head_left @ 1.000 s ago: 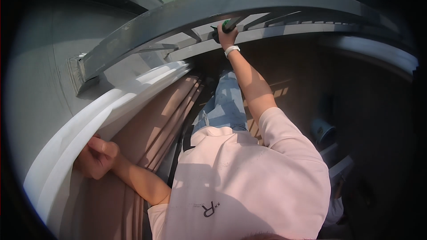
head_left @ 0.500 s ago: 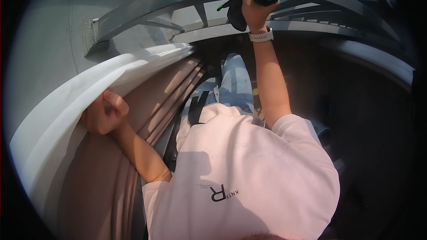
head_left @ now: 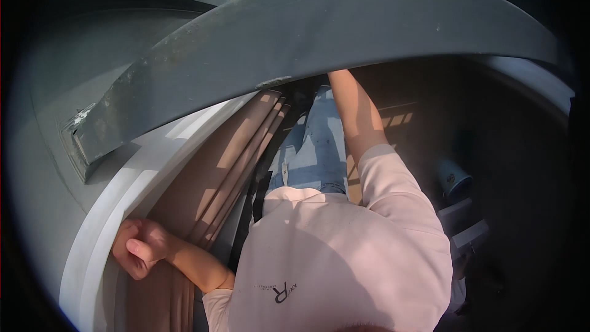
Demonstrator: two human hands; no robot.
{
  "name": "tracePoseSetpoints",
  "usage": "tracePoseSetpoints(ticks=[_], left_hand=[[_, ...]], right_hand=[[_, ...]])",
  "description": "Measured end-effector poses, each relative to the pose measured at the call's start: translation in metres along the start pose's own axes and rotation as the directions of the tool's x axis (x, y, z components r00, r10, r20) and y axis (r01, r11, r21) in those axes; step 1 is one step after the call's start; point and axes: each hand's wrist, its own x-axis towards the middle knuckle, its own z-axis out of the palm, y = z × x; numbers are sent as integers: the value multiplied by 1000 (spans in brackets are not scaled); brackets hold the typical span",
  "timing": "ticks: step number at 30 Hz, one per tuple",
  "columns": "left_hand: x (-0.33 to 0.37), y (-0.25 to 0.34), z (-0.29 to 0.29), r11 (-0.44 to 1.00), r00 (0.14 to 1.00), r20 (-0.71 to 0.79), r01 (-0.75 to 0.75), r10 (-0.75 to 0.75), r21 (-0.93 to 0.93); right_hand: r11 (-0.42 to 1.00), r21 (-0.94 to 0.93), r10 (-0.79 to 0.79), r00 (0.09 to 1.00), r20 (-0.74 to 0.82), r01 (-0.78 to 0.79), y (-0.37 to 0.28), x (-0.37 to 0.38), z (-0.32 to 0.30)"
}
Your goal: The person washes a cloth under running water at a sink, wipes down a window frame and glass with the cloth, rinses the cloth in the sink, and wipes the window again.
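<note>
left hand sitting curled by white fabric curtain, pinch unclear | grey metal beam hiding right hand's fingers | avoiding snags advised

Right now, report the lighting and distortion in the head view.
Head view: fisheye distortion bows the grey rail into an arch; sunlight and shadow share the pink shirt; the white fabric catches a bright patch near the rail; the picture's right side is dark, leaving the blue cylinder dim.
</note>
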Motion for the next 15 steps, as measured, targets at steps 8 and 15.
tracePoseSetpoints(ticks=[8,15], left_hand=[[29,102,30,639,806,587,490,-72,-593],[-70,120,85,-306,326,862,836,-389,-455]], right_hand=[[929,370,-52,979,196,-25,-193,38,-189],[812,579,-216,962,170,80,-324,110,-317]])
